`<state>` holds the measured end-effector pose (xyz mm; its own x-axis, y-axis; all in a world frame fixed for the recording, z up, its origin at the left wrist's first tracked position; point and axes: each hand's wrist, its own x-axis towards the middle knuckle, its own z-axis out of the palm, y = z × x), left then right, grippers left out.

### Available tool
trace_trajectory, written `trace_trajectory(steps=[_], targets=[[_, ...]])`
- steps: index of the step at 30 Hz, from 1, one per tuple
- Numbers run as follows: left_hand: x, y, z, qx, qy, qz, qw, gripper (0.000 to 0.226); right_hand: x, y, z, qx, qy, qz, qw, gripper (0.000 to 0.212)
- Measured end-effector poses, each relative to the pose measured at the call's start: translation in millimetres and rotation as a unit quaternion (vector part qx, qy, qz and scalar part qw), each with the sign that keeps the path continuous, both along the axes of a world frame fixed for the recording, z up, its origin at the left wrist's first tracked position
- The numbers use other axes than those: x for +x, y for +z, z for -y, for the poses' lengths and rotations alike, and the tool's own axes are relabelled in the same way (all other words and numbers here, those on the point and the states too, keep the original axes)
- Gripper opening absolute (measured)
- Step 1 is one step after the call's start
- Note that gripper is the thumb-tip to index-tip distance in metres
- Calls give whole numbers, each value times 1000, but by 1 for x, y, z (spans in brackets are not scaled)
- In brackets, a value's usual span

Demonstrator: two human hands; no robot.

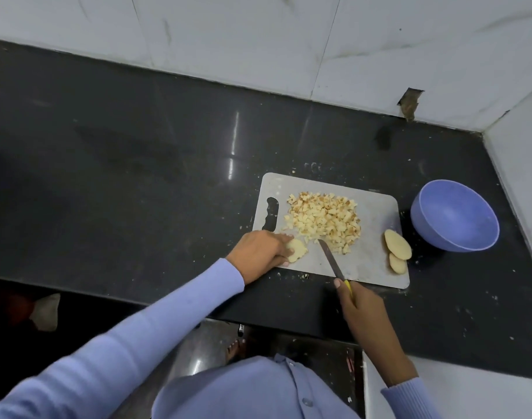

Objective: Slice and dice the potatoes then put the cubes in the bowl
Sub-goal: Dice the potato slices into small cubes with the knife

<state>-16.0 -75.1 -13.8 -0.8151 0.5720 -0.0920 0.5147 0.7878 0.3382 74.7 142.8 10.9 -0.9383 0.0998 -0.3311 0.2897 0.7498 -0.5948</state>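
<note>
A grey cutting board (373,267) lies on the black counter. A heap of potato cubes (325,220) covers its middle. My left hand (260,252) holds a pale potato piece (298,250) at the board's near left corner, fingers curled over it. My right hand (361,309) grips a yellow-handled knife (331,260); the blade points up toward the cubes, its tip beside the heap's near edge. Two potato slices (397,248) lie stacked at the board's right edge. A blue bowl (455,217) stands tilted just right of the board and holds nothing.
White tiled walls (258,40) close the counter at the back and right, forming a corner behind the bowl. The counter's front edge runs just below the board. A few potato scraps (302,276) lie by the board's near edge.
</note>
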Motion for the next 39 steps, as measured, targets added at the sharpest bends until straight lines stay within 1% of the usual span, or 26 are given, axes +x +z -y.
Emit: trace_trajectory(steps=[1,2,3,4,5,8,11,13,17,23,27,29,33,36,39], targets=[[10,-2,-4,8,28,-30,999,25,2,-1,2,1,0,0,1000,41],[20,-3,-9,25,50,-83,995,19,3,-1,5,3,1,1,1000,41],[28,-5,-13,36,63,-118,990,15,4,-1,8,5,2,1,1000,41],[34,-7,-16,32,72,-145,986,17,4,-1,11,7,4,0,1000,40],[38,-10,-19,31,88,-165,982,20,4,0,15,9,6,-3,1000,40],[42,-13,-24,69,112,-190,973,21,0,0,28,20,11,-14,1000,38],[41,-16,-21,113,113,-190,969,19,-3,-1,38,40,18,-12,999,38],[39,-17,-19,132,108,-180,969,29,-5,0,43,47,22,-11,999,38],[38,-22,-23,133,96,-169,972,37,-5,-2,50,60,23,-5,998,37],[38,-30,-23,143,95,-167,971,38,-6,-7,63,137,20,18,990,34],[34,-32,-24,146,96,-164,971,39,-11,-6,71,166,18,40,985,38],[35,-33,-24,149,96,-167,970,38,-5,-3,68,178,25,56,982,35],[34,-33,-23,159,93,-172,968,37,19,2,60,195,37,79,977,26],[33,-30,-22,165,90,-178,966,37,27,2,57,198,38,76,976,26],[34,-31,-22,157,79,-185,967,38,19,1,56,190,23,68,979,27]])
